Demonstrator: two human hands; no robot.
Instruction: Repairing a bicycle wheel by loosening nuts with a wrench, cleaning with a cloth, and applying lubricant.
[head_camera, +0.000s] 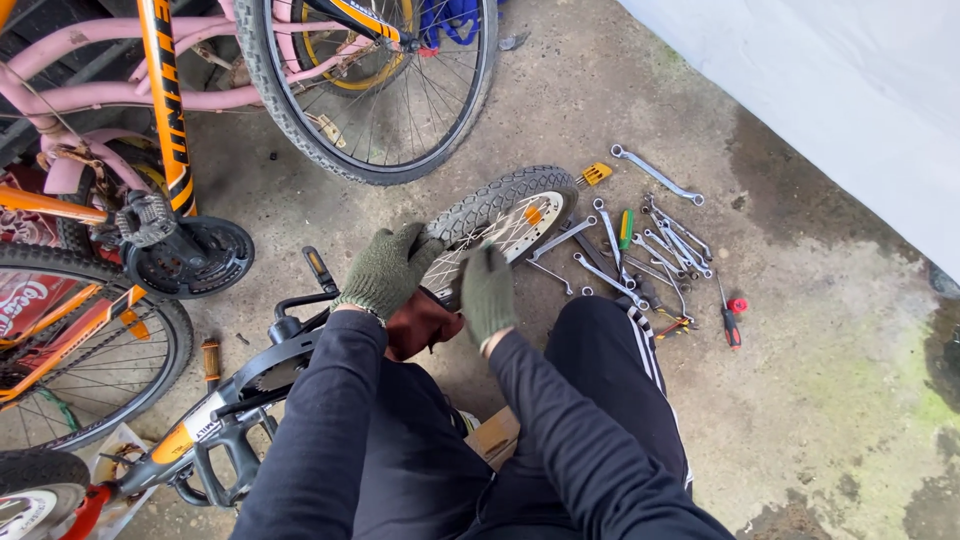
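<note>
Two gloved hands meet over the small wheel (505, 215) of a child's bike lying on its side on the concrete floor (800, 400). The left hand (388, 268), in a green knit glove, rests with curled fingers on the near edge of the wheel, its palm over a dark red rag (420, 325) bunched just below the tyre; whether the fingers actually pinch the rag cannot be told. The right hand (487, 292), gloved alike, is set edge-on against the spokes just beside the left, fingers together and pointing up toward the tyre, with nothing visibly held in it. The wheel has a grey knobbly tyre, a white rim and an orange reflector. Right of the wheel, spanners (640, 250) of several lengths lie scattered on the floor, with a green-handled tool among them, a yellow brush-like piece (594, 174) above them, and a red-and-black screwdriver (732, 318) at their far right. Left of the wheel runs the small bike's black chain guard (275, 365) and frame toward the lower left corner. Above the wheel stands a large spoked wheel (385, 85) of an orange bicycle (160, 90), with a pink frame (100, 95) behind it. Below the wheel are the person's dark sleeves and striped trousers (620, 370).
</note>
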